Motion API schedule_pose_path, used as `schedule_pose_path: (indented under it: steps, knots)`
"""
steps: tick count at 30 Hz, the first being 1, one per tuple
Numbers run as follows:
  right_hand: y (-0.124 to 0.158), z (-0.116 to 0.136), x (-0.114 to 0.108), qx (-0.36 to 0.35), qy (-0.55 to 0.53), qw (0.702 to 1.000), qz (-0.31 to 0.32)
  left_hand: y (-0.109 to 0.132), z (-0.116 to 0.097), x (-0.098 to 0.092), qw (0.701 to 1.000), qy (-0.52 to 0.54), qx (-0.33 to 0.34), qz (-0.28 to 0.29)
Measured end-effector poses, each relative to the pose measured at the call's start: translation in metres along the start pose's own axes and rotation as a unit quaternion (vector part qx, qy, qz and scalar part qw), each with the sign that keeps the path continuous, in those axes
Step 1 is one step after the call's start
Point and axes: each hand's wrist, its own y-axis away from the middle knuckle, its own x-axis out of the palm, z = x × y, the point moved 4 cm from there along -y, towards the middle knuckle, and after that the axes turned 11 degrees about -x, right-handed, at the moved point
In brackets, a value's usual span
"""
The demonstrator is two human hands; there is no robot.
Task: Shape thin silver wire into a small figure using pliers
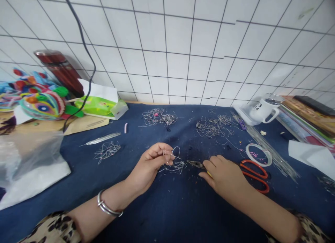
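Note:
At the middle of the dark blue cloth, my left hand (154,161) pinches a bent piece of silvery wire (179,150) that curves up in a loop. Just below its fingers lies a small tangle of bent wire (178,167); I cannot tell if it is joined to the held piece. To the right, my right hand (220,171) is closed around a pair of pliers (196,164). Their dark, pointed jaws face the wire tangle, a little apart from it. The palm mostly hides the yellow handles.
Behind lie two wire heaps (157,117) (213,126). Red-handled scissors (255,175), a white ring (259,154) with pink beads and straight wires (272,149) are right. A mug (264,110) stands near the tiled wall. Left are a wire bundle (106,151), plastic bag (34,166) and tissue pack (98,106).

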Motion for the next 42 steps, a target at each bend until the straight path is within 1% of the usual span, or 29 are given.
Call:
schedule_pose_path:
  steps: [7, 17, 28, 32, 38, 42]
  knots:
    - [0.001, 0.000, 0.002, 0.006, 0.013, 1.000, 0.007, 0.000, 0.003, 0.002, 1.000, 0.009, -0.006, 0.028]
    - [0.001, -0.001, 0.004, 0.006, 0.005, 1.000, 0.019, -0.001, 0.013, 0.001, 0.995, 0.053, -0.067, 0.050]
    - [0.002, -0.006, 0.001, 0.016, -0.019, 0.999, 0.029, 0.000, 0.013, 0.002, 0.995, 0.042, -0.066, 0.057]
    - [0.003, -0.010, -0.003, 0.018, -0.056, 0.998, 0.011, 0.001, 0.013, 0.003, 0.996, 0.035, -0.072, 0.050]
    - [0.002, -0.009, -0.010, 0.014, -0.153, 0.987, -0.036, 0.001, 0.012, 0.007, 0.996, 0.033, -0.068, 0.046]
    - [0.002, -0.007, -0.012, 0.010, -0.170, 0.984, -0.053, 0.001, 0.011, 0.009, 0.997, 0.027, -0.065, 0.041]
